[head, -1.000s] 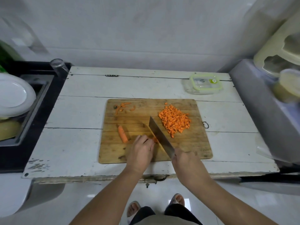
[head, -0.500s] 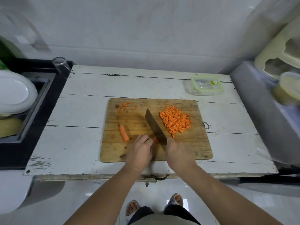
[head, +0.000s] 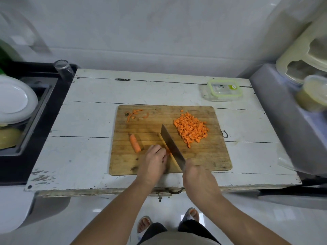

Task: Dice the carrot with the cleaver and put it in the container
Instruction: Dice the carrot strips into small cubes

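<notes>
The fingers (head: 160, 149) of the left hand (head: 153, 160) are curled down on a small carrot piece (head: 168, 151), of which only an orange edge shows beside the blade; I think they are tucked so, in order to keep the tips away from the edge. The right hand (head: 198, 177) is closed around the handle of the cleaver (head: 172, 147), which is hidden under it. The blade stands against the left knuckles and points away over the wooden cutting board (head: 203, 161), probably so that the knuckles guide each cut.

The finished carrot dice (head: 192, 129) lie in a heap on the far right part of the board, out of the way of the blade. One more carrot chunk (head: 135, 143) waits just left of the holding hand. Some peel scraps (head: 135, 114) lie at the far left corner. The container (head: 224, 90), with its green-rimmed lid on, stands on the white table (head: 85, 121) beyond the board's right corner, well apart from the dice.
</notes>
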A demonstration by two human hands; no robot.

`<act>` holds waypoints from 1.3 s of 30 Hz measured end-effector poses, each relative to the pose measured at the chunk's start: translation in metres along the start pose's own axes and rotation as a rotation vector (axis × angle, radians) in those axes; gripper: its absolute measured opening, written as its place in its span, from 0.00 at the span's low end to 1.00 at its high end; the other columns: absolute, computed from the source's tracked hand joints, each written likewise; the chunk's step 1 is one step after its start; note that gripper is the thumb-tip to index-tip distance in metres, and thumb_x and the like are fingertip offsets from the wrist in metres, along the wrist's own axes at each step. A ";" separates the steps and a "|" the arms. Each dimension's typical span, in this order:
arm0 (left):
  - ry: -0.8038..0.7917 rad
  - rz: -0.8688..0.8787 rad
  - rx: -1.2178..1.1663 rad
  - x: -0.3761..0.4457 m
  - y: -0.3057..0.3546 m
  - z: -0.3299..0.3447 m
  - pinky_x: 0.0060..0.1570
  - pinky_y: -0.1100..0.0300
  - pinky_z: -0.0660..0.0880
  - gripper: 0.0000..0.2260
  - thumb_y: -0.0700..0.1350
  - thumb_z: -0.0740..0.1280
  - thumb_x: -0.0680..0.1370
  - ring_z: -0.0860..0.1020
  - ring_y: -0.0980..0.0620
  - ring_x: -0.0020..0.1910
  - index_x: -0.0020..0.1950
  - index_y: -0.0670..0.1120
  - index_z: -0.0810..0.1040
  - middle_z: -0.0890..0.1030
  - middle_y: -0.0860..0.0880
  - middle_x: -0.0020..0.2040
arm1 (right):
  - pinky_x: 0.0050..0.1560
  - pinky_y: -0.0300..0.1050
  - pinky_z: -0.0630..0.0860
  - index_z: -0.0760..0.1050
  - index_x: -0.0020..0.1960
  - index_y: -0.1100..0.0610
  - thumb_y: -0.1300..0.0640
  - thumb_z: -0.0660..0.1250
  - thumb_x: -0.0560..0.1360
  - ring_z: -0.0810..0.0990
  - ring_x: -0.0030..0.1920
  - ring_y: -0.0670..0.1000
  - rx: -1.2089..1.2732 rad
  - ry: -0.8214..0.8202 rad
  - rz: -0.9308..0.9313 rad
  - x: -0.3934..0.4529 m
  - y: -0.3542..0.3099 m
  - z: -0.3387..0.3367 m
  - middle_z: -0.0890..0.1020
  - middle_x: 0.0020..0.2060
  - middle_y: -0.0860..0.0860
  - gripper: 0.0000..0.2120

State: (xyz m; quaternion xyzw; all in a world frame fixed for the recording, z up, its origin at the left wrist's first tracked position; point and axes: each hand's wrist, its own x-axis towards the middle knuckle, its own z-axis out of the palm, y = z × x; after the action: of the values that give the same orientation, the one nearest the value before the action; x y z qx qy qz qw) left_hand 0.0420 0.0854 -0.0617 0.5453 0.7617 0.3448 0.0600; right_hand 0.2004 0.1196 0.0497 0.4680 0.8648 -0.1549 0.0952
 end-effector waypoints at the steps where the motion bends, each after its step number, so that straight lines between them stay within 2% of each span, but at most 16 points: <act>1: 0.003 -0.002 -0.005 0.000 0.000 -0.001 0.40 0.54 0.74 0.11 0.31 0.72 0.72 0.73 0.49 0.43 0.36 0.44 0.76 0.75 0.49 0.40 | 0.36 0.45 0.70 0.69 0.54 0.55 0.65 0.59 0.79 0.75 0.36 0.55 -0.013 -0.007 0.013 0.001 -0.003 0.001 0.77 0.38 0.51 0.07; 4: -0.014 0.001 -0.026 0.000 0.001 -0.005 0.39 0.55 0.70 0.13 0.27 0.71 0.68 0.72 0.49 0.41 0.36 0.45 0.75 0.75 0.49 0.39 | 0.37 0.46 0.73 0.69 0.56 0.55 0.65 0.59 0.79 0.82 0.42 0.56 -0.028 -0.001 0.025 0.019 -0.016 0.002 0.82 0.43 0.54 0.08; 7: -0.043 0.015 -0.026 -0.001 -0.001 -0.008 0.40 0.50 0.74 0.09 0.29 0.71 0.69 0.74 0.46 0.42 0.38 0.43 0.78 0.77 0.47 0.40 | 0.38 0.50 0.74 0.68 0.55 0.55 0.63 0.59 0.80 0.82 0.44 0.60 0.035 0.033 0.031 0.047 -0.022 0.004 0.82 0.43 0.56 0.05; 9: -0.042 0.025 -0.036 -0.004 -0.005 -0.006 0.45 0.50 0.77 0.07 0.31 0.72 0.71 0.76 0.46 0.45 0.42 0.42 0.82 0.80 0.47 0.43 | 0.37 0.51 0.75 0.69 0.56 0.56 0.62 0.60 0.80 0.80 0.41 0.60 0.082 0.062 0.043 0.052 -0.015 0.001 0.81 0.41 0.56 0.05; 11: -0.024 0.048 -0.065 -0.006 -0.008 -0.005 0.51 0.54 0.78 0.06 0.33 0.73 0.74 0.77 0.47 0.47 0.47 0.42 0.85 0.82 0.48 0.47 | 0.34 0.49 0.72 0.68 0.56 0.57 0.61 0.59 0.82 0.78 0.37 0.59 0.118 0.089 0.044 0.044 -0.003 -0.002 0.78 0.37 0.54 0.04; 13: 0.001 0.067 -0.080 -0.005 -0.008 -0.004 0.53 0.57 0.77 0.06 0.34 0.73 0.75 0.77 0.49 0.49 0.49 0.42 0.86 0.82 0.48 0.48 | 0.33 0.48 0.70 0.69 0.56 0.56 0.59 0.58 0.83 0.77 0.36 0.56 0.133 0.108 0.024 0.029 0.007 -0.005 0.78 0.37 0.53 0.03; 17: 0.009 0.066 -0.068 -0.006 -0.009 -0.003 0.52 0.59 0.76 0.03 0.36 0.72 0.76 0.76 0.51 0.49 0.46 0.42 0.85 0.79 0.49 0.47 | 0.34 0.44 0.68 0.72 0.54 0.55 0.56 0.59 0.82 0.74 0.36 0.53 0.109 0.107 -0.042 0.008 0.006 -0.003 0.76 0.37 0.50 0.05; 20: 0.008 0.052 -0.067 -0.005 -0.009 -0.002 0.50 0.57 0.76 0.04 0.34 0.72 0.75 0.76 0.49 0.48 0.43 0.42 0.83 0.77 0.48 0.45 | 0.34 0.44 0.67 0.69 0.53 0.54 0.59 0.59 0.82 0.73 0.34 0.53 0.070 0.055 -0.020 0.001 -0.001 0.000 0.74 0.35 0.49 0.02; 23: 0.013 0.056 -0.065 -0.005 -0.007 -0.004 0.46 0.56 0.74 0.07 0.31 0.72 0.73 0.75 0.47 0.45 0.39 0.42 0.80 0.76 0.47 0.43 | 0.36 0.44 0.67 0.68 0.55 0.55 0.63 0.59 0.81 0.72 0.36 0.54 -0.010 0.003 0.019 -0.002 -0.010 0.001 0.79 0.40 0.52 0.06; 25: -0.001 0.044 -0.067 -0.004 -0.008 -0.004 0.43 0.54 0.74 0.10 0.28 0.71 0.71 0.74 0.48 0.44 0.37 0.43 0.78 0.75 0.48 0.42 | 0.37 0.45 0.68 0.68 0.56 0.56 0.65 0.58 0.80 0.77 0.39 0.55 -0.039 -0.019 0.035 0.005 -0.019 0.001 0.82 0.45 0.54 0.08; 27: -0.034 0.038 -0.055 -0.004 -0.010 -0.003 0.43 0.51 0.76 0.10 0.27 0.71 0.70 0.74 0.47 0.44 0.40 0.42 0.80 0.76 0.48 0.43 | 0.38 0.48 0.72 0.68 0.56 0.56 0.65 0.57 0.80 0.82 0.44 0.58 -0.012 -0.012 0.030 0.022 -0.027 0.004 0.83 0.45 0.56 0.08; 30: -0.040 0.054 -0.024 -0.009 -0.013 -0.004 0.47 0.50 0.77 0.09 0.30 0.72 0.71 0.74 0.46 0.47 0.47 0.41 0.85 0.79 0.48 0.46 | 0.41 0.51 0.73 0.69 0.56 0.57 0.60 0.57 0.81 0.81 0.48 0.63 0.127 0.021 0.057 0.050 -0.028 0.002 0.82 0.46 0.59 0.05; 32: -0.024 0.075 -0.033 -0.013 -0.012 -0.009 0.51 0.53 0.77 0.11 0.31 0.72 0.72 0.76 0.46 0.49 0.53 0.41 0.87 0.83 0.48 0.50 | 0.39 0.51 0.73 0.70 0.56 0.57 0.58 0.57 0.82 0.80 0.44 0.63 0.173 0.047 0.057 0.051 -0.018 -0.001 0.81 0.43 0.59 0.06; 34: 0.003 0.073 -0.056 -0.015 -0.011 -0.013 0.54 0.57 0.77 0.11 0.33 0.74 0.75 0.77 0.48 0.51 0.55 0.43 0.87 0.85 0.49 0.53 | 0.33 0.49 0.69 0.70 0.56 0.58 0.57 0.56 0.83 0.77 0.38 0.60 0.189 0.082 0.045 0.038 -0.006 -0.003 0.78 0.38 0.56 0.06; 35: 0.020 0.066 -0.060 -0.015 -0.010 -0.013 0.55 0.58 0.77 0.10 0.34 0.74 0.75 0.78 0.49 0.52 0.54 0.43 0.87 0.86 0.50 0.53 | 0.31 0.49 0.67 0.70 0.55 0.58 0.57 0.57 0.83 0.76 0.36 0.59 0.193 0.101 0.035 0.030 -0.002 -0.004 0.77 0.37 0.55 0.06; 39: 0.036 0.030 -0.058 -0.016 -0.008 -0.013 0.56 0.56 0.79 0.07 0.35 0.74 0.75 0.78 0.51 0.53 0.50 0.44 0.87 0.86 0.50 0.51 | 0.35 0.48 0.72 0.71 0.55 0.56 0.55 0.58 0.82 0.77 0.37 0.56 0.138 0.094 -0.036 0.009 0.001 0.001 0.79 0.39 0.53 0.06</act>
State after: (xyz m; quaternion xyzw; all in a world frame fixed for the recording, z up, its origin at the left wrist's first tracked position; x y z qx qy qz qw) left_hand 0.0358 0.0644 -0.0615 0.5486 0.7438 0.3775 0.0570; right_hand 0.1962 0.1264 0.0456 0.4645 0.8639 -0.1938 0.0191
